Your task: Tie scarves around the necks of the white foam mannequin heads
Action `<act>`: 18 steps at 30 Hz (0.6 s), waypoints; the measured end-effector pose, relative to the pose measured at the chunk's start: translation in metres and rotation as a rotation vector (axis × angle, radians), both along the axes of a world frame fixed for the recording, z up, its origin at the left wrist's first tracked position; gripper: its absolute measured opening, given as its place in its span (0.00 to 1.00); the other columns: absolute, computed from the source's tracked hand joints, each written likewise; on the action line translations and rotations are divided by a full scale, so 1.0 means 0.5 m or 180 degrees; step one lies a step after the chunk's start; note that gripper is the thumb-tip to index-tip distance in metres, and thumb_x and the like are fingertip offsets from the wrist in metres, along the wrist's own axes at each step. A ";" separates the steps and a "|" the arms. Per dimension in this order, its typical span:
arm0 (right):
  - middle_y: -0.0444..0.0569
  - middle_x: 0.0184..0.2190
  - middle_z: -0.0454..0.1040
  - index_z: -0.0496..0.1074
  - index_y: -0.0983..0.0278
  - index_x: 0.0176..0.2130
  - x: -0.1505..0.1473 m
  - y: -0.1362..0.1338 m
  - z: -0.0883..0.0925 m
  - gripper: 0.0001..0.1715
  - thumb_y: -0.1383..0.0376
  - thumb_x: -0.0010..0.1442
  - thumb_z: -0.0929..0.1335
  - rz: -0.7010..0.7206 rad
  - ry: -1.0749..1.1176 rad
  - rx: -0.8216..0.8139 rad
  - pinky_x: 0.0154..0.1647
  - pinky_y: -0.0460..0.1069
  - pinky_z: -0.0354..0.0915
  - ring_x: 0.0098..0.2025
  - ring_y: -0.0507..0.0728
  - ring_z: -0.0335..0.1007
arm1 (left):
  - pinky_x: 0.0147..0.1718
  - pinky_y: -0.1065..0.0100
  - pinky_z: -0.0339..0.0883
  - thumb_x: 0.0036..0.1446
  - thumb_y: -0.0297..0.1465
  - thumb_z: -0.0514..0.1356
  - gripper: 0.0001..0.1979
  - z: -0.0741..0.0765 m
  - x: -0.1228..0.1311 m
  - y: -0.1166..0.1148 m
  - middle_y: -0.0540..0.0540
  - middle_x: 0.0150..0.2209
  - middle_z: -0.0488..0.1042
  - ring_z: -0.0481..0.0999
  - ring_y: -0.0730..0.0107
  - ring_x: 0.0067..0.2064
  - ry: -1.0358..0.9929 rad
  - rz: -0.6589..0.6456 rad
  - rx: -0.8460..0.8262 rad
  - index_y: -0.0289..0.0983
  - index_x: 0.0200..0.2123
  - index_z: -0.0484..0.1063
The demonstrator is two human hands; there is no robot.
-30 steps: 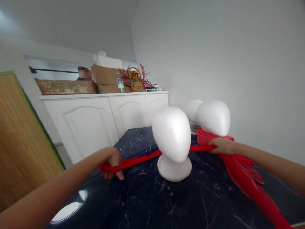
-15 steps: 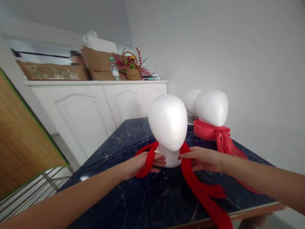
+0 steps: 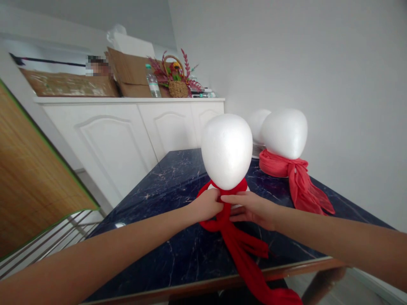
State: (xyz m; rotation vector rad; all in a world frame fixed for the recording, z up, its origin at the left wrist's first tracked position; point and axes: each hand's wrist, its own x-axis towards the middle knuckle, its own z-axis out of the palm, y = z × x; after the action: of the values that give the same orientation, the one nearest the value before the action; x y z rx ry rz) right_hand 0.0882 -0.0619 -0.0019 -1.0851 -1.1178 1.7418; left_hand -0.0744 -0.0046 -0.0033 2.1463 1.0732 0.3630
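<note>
A white foam mannequin head [image 3: 227, 150] stands upright on the dark blue marbled table [image 3: 178, 169]. Around its neck goes a red scarf [image 3: 243, 256], whose loose ends trail forward over the table's front edge. My left hand [image 3: 208, 206] is closed at the front of the neck, gripping the scarf; its fingertips are partly hidden. Right beside it, my right hand [image 3: 249, 207] pinches the scarf below the chin, thumb and index finger in front. Both hands meet at the crossing of the fabric.
Behind on the right, another foam head [image 3: 285, 133] wears a knotted coral scarf [image 3: 282, 165], with a further white head [image 3: 258, 123] partly hidden. White cabinets [image 3: 111, 140] hold cardboard boxes [image 3: 127, 72], a bottle [image 3: 153, 82] and a flower basket [image 3: 178, 88]. A person is partly visible far left.
My hands have come together in front of the neck. The scarf's right side has been drawn leftward across the throat, and its hanging ends have shifted left.
</note>
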 end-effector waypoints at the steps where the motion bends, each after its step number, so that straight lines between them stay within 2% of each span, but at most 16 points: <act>1: 0.50 0.36 0.80 0.76 0.65 0.42 0.001 -0.001 -0.002 0.16 0.61 0.55 0.76 0.0027 -0.0090 0.0039 0.39 0.45 0.74 0.35 0.52 0.76 | 0.25 0.68 0.61 0.44 0.25 0.56 0.11 0.002 0.000 0.003 0.43 0.27 0.76 0.72 0.64 0.28 0.0060 -0.0012 0.0072 0.34 0.32 0.75; 4: 0.50 0.35 0.80 0.76 0.68 0.37 0.009 0.004 -0.003 0.12 0.67 0.51 0.76 -0.0011 -0.0200 0.0040 0.38 0.44 0.74 0.36 0.52 0.77 | 0.22 0.69 0.55 0.43 0.27 0.58 0.06 0.015 0.001 0.008 0.47 0.23 0.72 0.68 0.67 0.25 0.0281 -0.0079 0.0205 0.35 0.28 0.74; 6: 0.50 0.34 0.79 0.76 0.69 0.34 0.020 0.012 -0.001 0.08 0.71 0.51 0.75 -0.0093 -0.0430 0.0117 0.38 0.44 0.74 0.35 0.51 0.76 | 0.22 0.70 0.55 0.45 0.30 0.59 0.07 0.027 -0.002 0.012 0.49 0.22 0.70 0.67 0.69 0.23 0.0381 -0.0167 0.0116 0.34 0.28 0.74; 10: 0.47 0.31 0.77 0.72 0.68 0.34 0.060 0.032 0.000 0.05 0.74 0.53 0.70 -0.0203 -0.1642 0.0471 0.31 0.43 0.73 0.32 0.51 0.75 | 0.28 0.71 0.60 0.46 0.31 0.59 0.11 0.058 -0.024 0.031 0.51 0.26 0.73 0.69 0.70 0.28 0.0346 -0.0384 -0.0270 0.34 0.32 0.78; 14: 0.44 0.25 0.74 0.71 0.67 0.35 0.112 0.046 -0.003 0.08 0.75 0.54 0.66 0.0030 -0.3023 0.1198 0.22 0.43 0.66 0.25 0.51 0.72 | 0.31 0.71 0.63 0.45 0.31 0.63 0.10 0.087 -0.062 0.051 0.50 0.28 0.76 0.73 0.68 0.32 0.0299 0.0015 -0.0856 0.35 0.33 0.79; 16: 0.43 0.24 0.73 0.71 0.66 0.32 0.132 0.049 -0.002 0.07 0.75 0.52 0.67 -0.0005 -0.3387 0.1522 0.22 0.43 0.62 0.23 0.51 0.69 | 0.37 0.71 0.67 0.45 0.31 0.66 0.12 0.092 -0.075 0.052 0.49 0.33 0.78 0.75 0.67 0.38 -0.0004 0.0126 -0.1309 0.36 0.36 0.79; 18: 0.42 0.23 0.71 0.69 0.66 0.28 0.143 0.050 0.000 0.05 0.75 0.51 0.68 -0.0071 -0.3710 0.1823 0.24 0.44 0.58 0.23 0.50 0.67 | 0.46 0.69 0.68 0.46 0.31 0.69 0.16 0.088 -0.080 0.043 0.47 0.44 0.79 0.75 0.66 0.48 -0.0603 0.0110 -0.1754 0.38 0.42 0.78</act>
State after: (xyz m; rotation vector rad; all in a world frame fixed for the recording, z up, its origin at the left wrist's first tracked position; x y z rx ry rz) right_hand 0.1597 -0.0372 -0.0017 -1.7178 -2.0793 0.5411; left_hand -0.1145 0.0172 0.0404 1.5748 0.9664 0.2438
